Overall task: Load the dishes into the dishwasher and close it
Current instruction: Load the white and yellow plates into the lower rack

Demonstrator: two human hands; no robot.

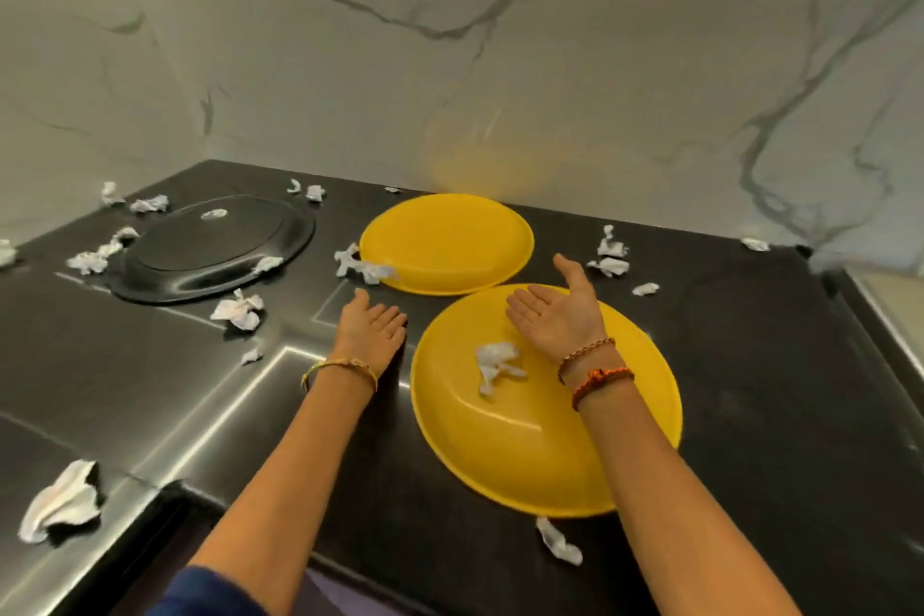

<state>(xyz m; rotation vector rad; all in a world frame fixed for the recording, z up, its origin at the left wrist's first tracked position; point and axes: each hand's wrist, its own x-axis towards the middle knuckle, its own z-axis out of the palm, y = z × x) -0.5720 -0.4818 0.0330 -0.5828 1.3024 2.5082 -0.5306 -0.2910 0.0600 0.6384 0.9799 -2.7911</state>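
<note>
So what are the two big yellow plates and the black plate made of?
The two round yellow plates look like plastic: one even bright colour, a soft glossy shine, thin moulded rims. The oval black plate could be plastic or coated metal; it shows sharp light streaks on a dark smooth surface, so I cannot be sure which.

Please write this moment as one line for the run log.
left hand: open, empty | right hand: open over near plate | dishes: unloaded
</note>
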